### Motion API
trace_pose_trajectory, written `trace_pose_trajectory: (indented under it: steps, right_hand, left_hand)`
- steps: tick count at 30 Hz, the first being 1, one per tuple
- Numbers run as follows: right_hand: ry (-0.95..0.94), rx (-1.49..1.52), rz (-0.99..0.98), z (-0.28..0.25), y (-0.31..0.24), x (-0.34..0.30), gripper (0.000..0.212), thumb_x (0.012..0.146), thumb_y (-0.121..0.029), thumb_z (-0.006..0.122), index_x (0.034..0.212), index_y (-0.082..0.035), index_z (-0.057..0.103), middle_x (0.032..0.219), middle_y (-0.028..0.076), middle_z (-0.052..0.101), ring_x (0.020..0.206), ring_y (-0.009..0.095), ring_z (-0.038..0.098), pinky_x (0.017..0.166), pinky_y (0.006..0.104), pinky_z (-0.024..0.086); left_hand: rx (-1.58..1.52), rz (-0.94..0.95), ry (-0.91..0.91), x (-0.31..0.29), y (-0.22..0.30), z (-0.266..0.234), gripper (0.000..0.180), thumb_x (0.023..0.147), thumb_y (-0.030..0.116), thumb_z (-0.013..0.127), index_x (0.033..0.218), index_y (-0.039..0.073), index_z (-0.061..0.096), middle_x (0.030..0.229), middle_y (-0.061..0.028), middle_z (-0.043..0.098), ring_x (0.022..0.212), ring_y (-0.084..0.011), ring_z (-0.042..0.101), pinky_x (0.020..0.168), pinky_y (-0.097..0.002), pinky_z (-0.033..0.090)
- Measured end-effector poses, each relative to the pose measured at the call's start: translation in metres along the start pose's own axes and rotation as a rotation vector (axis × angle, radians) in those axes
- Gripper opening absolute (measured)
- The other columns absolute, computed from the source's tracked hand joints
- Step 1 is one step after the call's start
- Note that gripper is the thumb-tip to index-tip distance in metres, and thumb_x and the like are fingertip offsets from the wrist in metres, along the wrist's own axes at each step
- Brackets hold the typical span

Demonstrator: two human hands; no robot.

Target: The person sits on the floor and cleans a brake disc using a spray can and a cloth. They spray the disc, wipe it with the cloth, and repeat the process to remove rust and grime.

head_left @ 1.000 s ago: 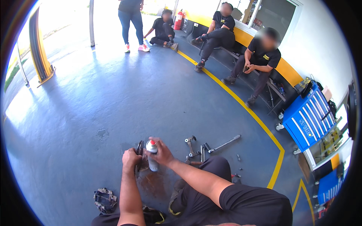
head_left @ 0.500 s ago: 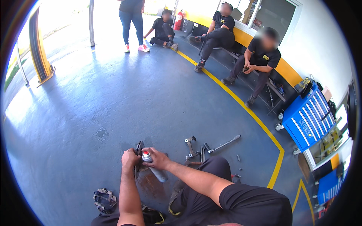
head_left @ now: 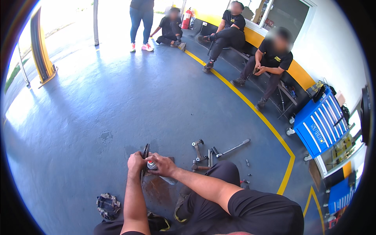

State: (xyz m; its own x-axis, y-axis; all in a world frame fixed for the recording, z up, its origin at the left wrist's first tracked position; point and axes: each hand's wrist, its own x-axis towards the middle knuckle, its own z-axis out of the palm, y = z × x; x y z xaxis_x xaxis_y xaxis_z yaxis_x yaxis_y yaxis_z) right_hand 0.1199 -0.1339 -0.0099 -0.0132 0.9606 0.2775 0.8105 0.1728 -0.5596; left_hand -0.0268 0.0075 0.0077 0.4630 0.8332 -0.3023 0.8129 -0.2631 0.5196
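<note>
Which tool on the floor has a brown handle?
The hammer, just to the right of the right hand; the long wrench has a silver handle.

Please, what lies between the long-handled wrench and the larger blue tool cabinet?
In the head view, a painted yellow line crosses the blue-grey floor between the long-handled wrench and the blue tool cabinet.

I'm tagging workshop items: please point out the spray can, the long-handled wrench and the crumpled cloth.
Spray can (head_left: 152, 165): head view, on the shoulder below its red top.
Long-handled wrench (head_left: 234, 148): head view, midway along its metal handle.
Crumpled cloth (head_left: 108, 206): head view, middle of its folds.
</note>
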Motion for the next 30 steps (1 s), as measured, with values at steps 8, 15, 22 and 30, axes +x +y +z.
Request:
trace_pose_trajectory:
  steps: [8,15,22,30]
  right_hand:
    - [-0.039,-0.001,0.04,0.0,-0.002,0.0,0.065,0.091,-0.042,0.085,0.144,-0.024,0.052,0.142,0.019,0.059,0.12,0.044,0.07,0.099,0.0543,0.061]
    - [-0.103,0.019,0.102,-0.001,-0.001,0.001,0.067,0.091,-0.043,0.085,0.146,-0.025,0.052,0.149,0.019,0.057,0.127,0.043,0.068,0.103,0.0538,0.06]
    - [-0.115,0.013,0.124,-0.002,0.005,0.0,0.069,0.091,-0.043,0.086,0.149,-0.026,0.052,0.149,0.018,0.059,0.132,0.04,0.067,0.107,0.0524,0.059]
    - [0.052,0.098,0.09,0.006,0.035,0.007,0.063,0.088,-0.045,0.088,0.14,-0.022,0.061,0.132,0.009,0.062,0.125,0.034,0.07,0.106,0.047,0.058]
  left_hand:
    - [-0.024,0.035,0.018,0.008,-0.008,0.018,0.05,0.082,0.05,0.085,0.108,0.007,0.081,0.108,-0.0183,0.082,0.107,-0.0385,0.079,0.093,-0.0513,0.061]
    - [-0.024,0.024,0.029,-0.001,-0.002,0.004,0.058,0.081,0.057,0.087,0.105,0.005,0.081,0.105,-0.0209,0.082,0.105,-0.0386,0.079,0.091,-0.0503,0.062]
    - [0.009,0.036,0.081,0.005,-0.001,0.004,0.053,0.08,0.051,0.089,0.104,0.004,0.082,0.105,-0.0212,0.082,0.103,-0.0387,0.079,0.091,-0.0493,0.062]
    - [-0.026,0.145,0.081,0.027,-0.007,0.006,0.037,0.084,0.035,0.08,0.104,0.004,0.083,0.106,-0.0244,0.08,0.103,-0.0426,0.077,0.095,-0.0515,0.061]
